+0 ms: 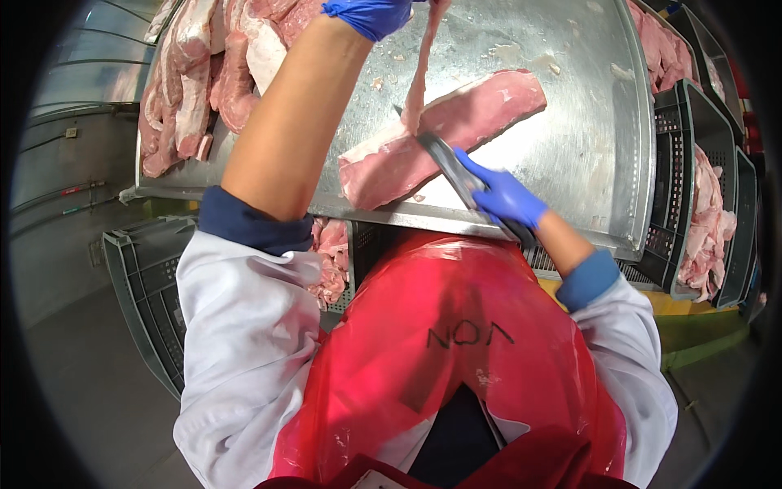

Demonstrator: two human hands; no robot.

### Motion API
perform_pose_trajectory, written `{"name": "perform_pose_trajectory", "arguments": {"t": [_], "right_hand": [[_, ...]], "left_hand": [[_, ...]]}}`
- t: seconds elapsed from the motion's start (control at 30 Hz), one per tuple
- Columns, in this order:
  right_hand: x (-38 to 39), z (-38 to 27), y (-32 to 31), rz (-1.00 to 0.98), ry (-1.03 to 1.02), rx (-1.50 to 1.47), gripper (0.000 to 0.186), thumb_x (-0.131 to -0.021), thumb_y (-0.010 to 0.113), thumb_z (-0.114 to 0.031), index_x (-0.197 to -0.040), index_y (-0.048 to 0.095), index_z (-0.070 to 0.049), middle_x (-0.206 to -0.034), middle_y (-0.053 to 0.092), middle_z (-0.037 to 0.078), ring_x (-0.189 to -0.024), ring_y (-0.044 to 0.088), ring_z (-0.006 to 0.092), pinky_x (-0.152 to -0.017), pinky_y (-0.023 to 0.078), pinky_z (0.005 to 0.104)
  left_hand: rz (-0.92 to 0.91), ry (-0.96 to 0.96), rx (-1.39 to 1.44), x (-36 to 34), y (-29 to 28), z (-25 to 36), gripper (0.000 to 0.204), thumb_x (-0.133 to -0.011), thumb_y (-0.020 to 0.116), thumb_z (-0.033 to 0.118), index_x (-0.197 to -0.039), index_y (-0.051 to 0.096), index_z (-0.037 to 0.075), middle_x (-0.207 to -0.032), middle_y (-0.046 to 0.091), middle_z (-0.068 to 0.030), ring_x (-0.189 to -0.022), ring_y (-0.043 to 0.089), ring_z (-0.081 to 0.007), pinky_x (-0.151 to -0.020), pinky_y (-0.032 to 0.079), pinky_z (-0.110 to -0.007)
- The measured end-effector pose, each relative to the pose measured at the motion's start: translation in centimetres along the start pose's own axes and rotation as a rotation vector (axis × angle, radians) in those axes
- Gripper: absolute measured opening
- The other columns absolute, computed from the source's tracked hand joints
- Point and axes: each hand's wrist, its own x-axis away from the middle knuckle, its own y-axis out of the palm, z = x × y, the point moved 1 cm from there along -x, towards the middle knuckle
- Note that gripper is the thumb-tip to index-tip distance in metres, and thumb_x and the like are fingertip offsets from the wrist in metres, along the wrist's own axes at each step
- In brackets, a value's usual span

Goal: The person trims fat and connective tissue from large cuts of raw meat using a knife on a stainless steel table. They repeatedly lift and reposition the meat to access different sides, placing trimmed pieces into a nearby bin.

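Note:
A long pink piece of pork loin (481,110) lies slantwise on the steel table (586,163) in front of me. My right hand (509,200), in a blue glove, is closed around a knife (448,159), its blade across the middle of the loin. From the blade a thin strip of meat (423,69) rises taut toward the upper edge of the view. At its upper end is my left hand (371,15), also gloved in blue, raised and pulling the strip; its fingers are mostly cut off by the picture's edge.
Several large meat pieces (187,81) are piled at the table's far left. Grey crates (672,163) with meat trimmings (707,228) stand along the right side. Below the table's front edge, more trimmings (330,261) lie in a crate, beside another grey crate (147,277).

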Motion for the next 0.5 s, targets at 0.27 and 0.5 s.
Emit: {"name": "perform_pose_trajectory", "arguments": {"t": [0.27,0.5], "right_hand": [[-1.7,-2.9,3.9,-0.027,-0.052,0.04,0.072,-0.098,0.047,-0.017,-0.162,0.018,-0.031,-0.073,0.064,0.011,-0.052,0.061,0.0201,-0.06,0.056,0.0342],[-8.3,-6.0,5.3,0.047,-0.2,0.096,0.074,-0.097,0.05,-0.017,-0.162,0.017,-0.03,-0.082,0.067,0.016,-0.068,0.067,0.028,-0.079,0.057,0.04]], "left_hand": [[-0.022,0.138,0.073,0.0,-4.4,5.4,0.018,-0.095,0.055,0.017,-0.099,0.068,0.005,-0.088,0.069,-0.0058,-0.079,0.067,-0.0164,-0.068,0.052,-0.03],[0.043,0.256,0.037,0.1,-7.7,10.0,0.018,-0.095,0.052,0.013,-0.095,0.068,0.005,-0.082,0.066,-0.0046,-0.059,0.051,-0.0114,-0.05,0.035,-0.025]]}}
